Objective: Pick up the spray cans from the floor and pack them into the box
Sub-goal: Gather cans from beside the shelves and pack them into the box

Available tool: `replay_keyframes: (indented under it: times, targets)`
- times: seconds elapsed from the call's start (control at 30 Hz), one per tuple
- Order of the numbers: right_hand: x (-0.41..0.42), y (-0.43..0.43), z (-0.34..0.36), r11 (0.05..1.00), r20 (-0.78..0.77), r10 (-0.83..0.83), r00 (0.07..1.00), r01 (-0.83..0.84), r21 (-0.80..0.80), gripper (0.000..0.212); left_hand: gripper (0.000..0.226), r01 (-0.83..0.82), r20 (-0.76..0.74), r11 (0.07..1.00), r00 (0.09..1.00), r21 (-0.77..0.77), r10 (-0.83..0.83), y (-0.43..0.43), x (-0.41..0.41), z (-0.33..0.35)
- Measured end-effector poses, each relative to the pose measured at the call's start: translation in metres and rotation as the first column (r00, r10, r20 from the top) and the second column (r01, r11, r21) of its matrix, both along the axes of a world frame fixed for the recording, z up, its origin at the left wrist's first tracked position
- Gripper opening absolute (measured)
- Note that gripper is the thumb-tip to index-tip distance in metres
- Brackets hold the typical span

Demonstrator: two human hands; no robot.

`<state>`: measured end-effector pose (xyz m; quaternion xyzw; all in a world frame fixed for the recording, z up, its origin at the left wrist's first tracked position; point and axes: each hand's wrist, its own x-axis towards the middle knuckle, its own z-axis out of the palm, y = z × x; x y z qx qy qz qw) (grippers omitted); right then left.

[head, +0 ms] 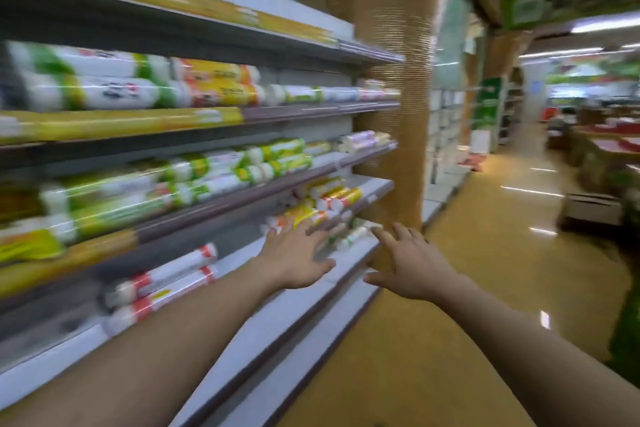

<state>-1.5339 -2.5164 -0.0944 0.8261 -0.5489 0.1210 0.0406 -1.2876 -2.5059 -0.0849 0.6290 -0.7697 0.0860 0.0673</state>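
The view is blurred by motion. My left hand [294, 253] and my right hand [408, 263] reach forward side by side, fingers spread and holding nothing. They hover in front of the lower shelves of a store rack [287, 305]. White cylinders with green, yellow and red labels [325, 198] lie on their sides on the shelves; whether these are spray cans I cannot tell. No spray cans on the floor show. A cardboard box [588, 208] stands on the floor at the far right.
A rope-wrapped pillar [391, 97] stands at the end of the rack. The shiny yellow-brown aisle floor [485, 270] runs ahead to the right. Display tables with red tops [606, 146] line the right side.
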Motion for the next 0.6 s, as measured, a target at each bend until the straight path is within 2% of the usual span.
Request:
replay_keyframes:
  times: [0.17,0.4,0.6]
  targets:
    - [0.094,0.055,0.013,0.974,-0.002,0.226,0.974,-0.226,0.029,0.100,0.075,-0.209,0.093,0.978,0.974,0.027,0.206,0.100,0.085,0.014]
    - [0.249,0.180,0.016,0.892,-0.059,0.452,0.890,-0.452,0.004,0.094,0.069,-0.439,-0.002,0.898,0.898,0.010,0.440,0.285,0.204,0.012]
    - [0.405,0.327,-0.016,0.760,-0.042,0.647,0.761,-0.640,0.110,0.095,0.074,-0.638,-0.031,0.765,0.766,0.091,0.642,0.494,0.328,-0.009]
